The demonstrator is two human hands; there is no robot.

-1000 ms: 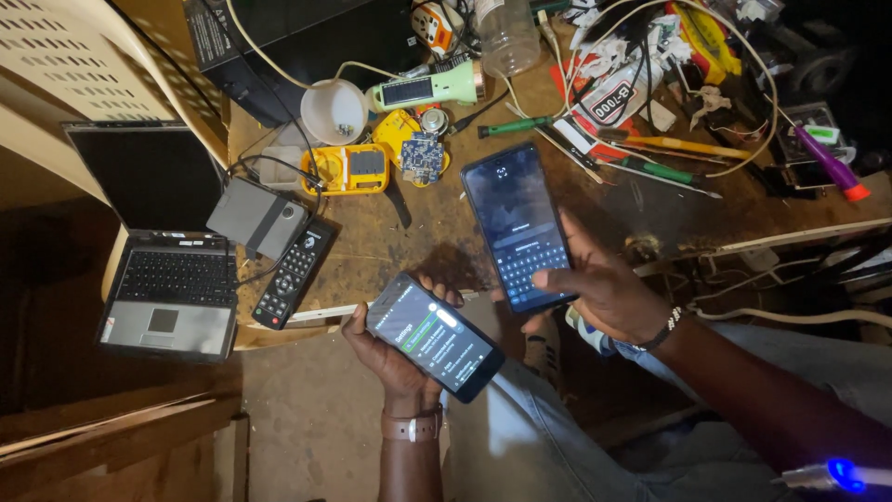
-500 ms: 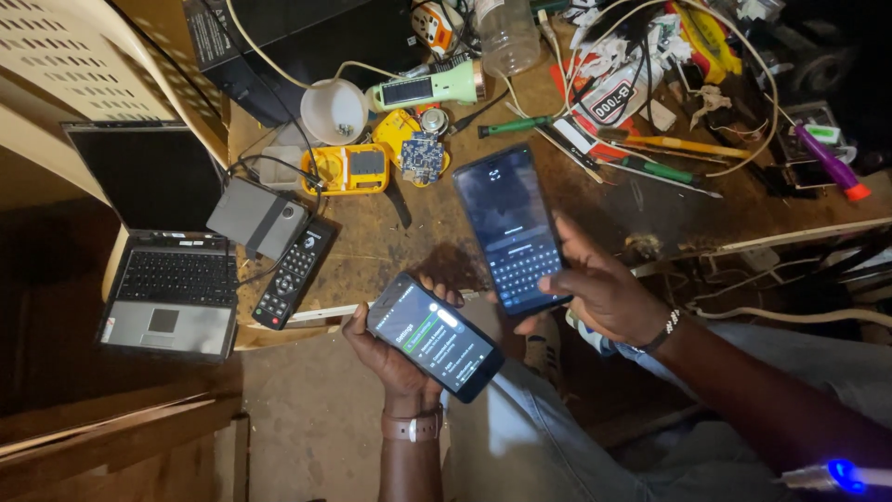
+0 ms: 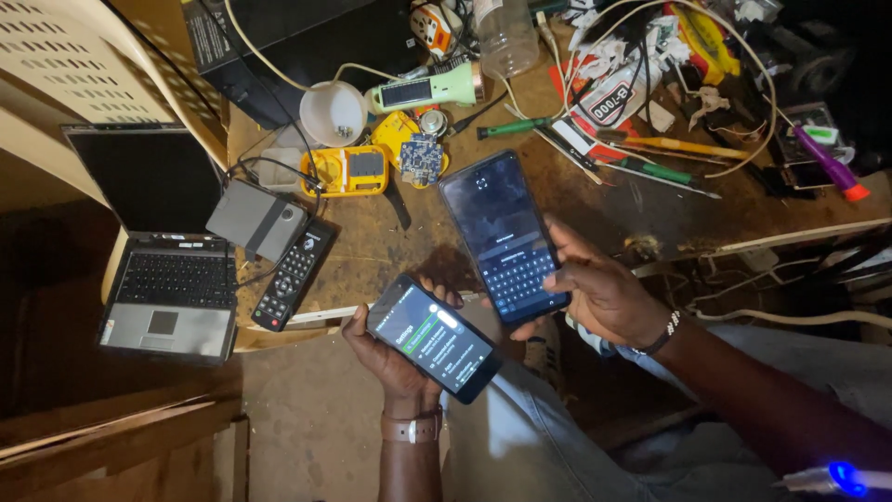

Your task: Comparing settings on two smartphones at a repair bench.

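Head view | small black smartphone with lit menu screen (image 3: 432,336) is cradled in the closed left hand (image 3: 395,358), above the lap | larger dark glass-fronted smartphone showing a keyboard (image 3: 505,237) is clasped by the right hand (image 3: 604,293) over the cluttered wooden workbench (image 3: 409,232) | both judged light, rigid, slippery, fragile; best held by the side edges

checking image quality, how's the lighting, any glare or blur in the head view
Head view: dim, corners falling to black; the two lit phone screens, the larger dark smartphone in the right hand and the smaller black smartphone in the left hand, stay sharp, without glare.
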